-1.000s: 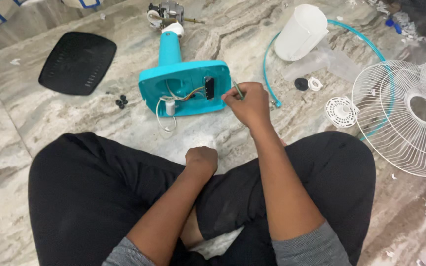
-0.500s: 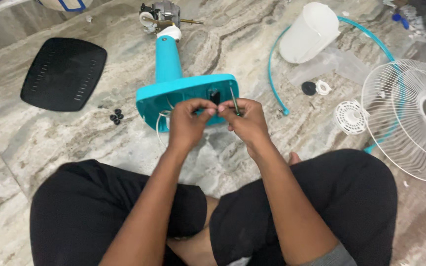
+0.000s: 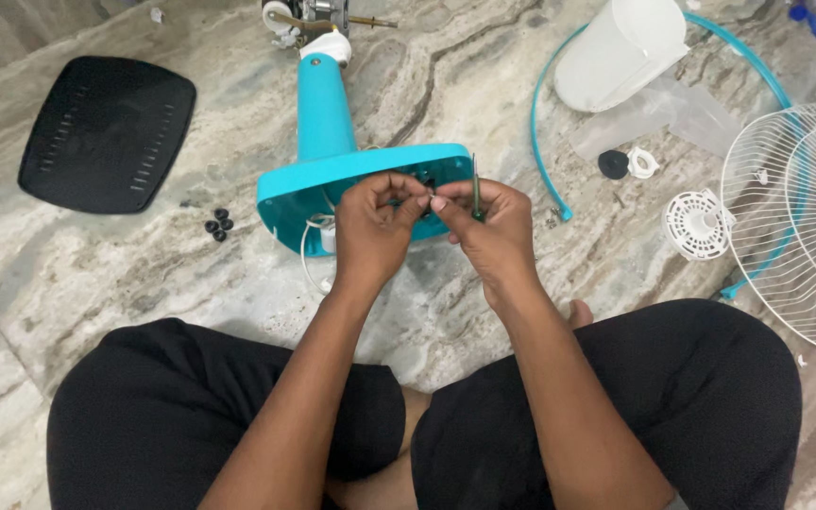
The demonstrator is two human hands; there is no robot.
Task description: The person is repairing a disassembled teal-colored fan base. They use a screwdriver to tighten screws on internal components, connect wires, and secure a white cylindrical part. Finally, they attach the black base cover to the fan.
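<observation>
A turquoise fan stand lies on its side on the marble floor, its open base turned toward me. My left hand and my right hand meet at the base's open underside. The left hand's fingers pinch something small there; what it is stays hidden. My right hand grips a thin dark screwdriver upright, with its fingertips touching the left hand's. White wires hang from the base beside my left hand.
A black base cover lies at the left, with small black rubber feet near it. A white motor housing, turquoise ring, white fan guards and small round parts lie at the right. My crossed legs fill the foreground.
My left hand rose from my lap to the fan base and joined my right hand. Both hands now sit closer together at the base's underside.
</observation>
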